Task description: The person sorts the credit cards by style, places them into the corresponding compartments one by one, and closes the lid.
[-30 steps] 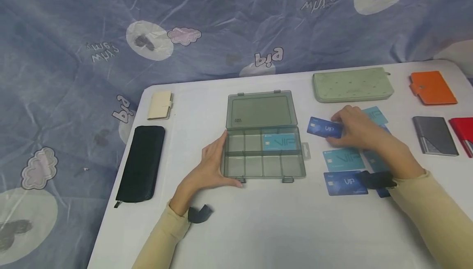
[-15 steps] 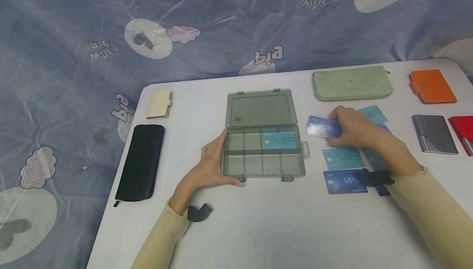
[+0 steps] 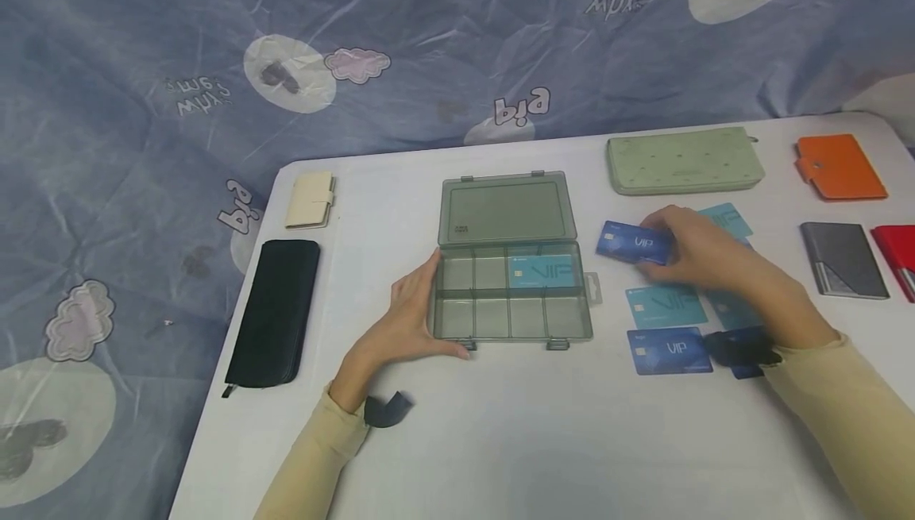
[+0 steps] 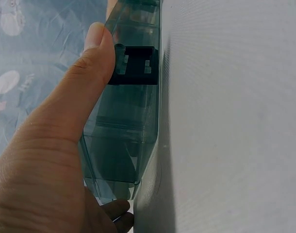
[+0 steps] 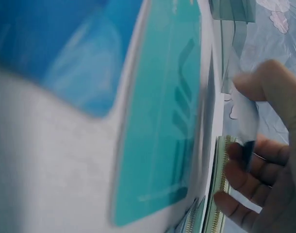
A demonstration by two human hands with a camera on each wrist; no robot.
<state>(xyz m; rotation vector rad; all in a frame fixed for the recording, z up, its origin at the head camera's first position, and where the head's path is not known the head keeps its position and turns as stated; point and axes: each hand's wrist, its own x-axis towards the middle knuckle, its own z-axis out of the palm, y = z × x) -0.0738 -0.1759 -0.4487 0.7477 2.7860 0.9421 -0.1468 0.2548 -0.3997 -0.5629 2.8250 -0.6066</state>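
In the head view my left hand (image 3: pixel 400 321) braces the front left corner of a clear grey-green divided plastic box (image 3: pixel 453 318). Its lid is folded back. The left wrist view shows the thumb against the front wall beside a latch (image 4: pixel 136 65). One teal card (image 3: pixel 543 271) lies in the box's back right compartments. Right of the box, my right hand (image 3: pixel 708 254) pinches a dark blue VIP card (image 3: pixel 629 242) between thumb and fingers. In the right wrist view that card (image 5: pixel 246 116) is seen nearly edge-on and blurred. Beneath this hand and wrist lie teal cards (image 3: pixel 665 306) and blue cards (image 3: pixel 669 351), some partly hidden.
A green zip wallet (image 3: pixel 686 161), an orange card holder (image 3: pixel 841 167), a grey card case (image 3: pixel 843 260) and a red one (image 3: pixel 897 254) lie on the right. On the left are a cream notebook-like holder (image 3: pixel 310 201) and a black zip wallet (image 3: pixel 273 313).
The blue card in my right hand has tilted slightly, and the right wrist and forearm have shifted a little to the right. My left hand and the box stay in place.
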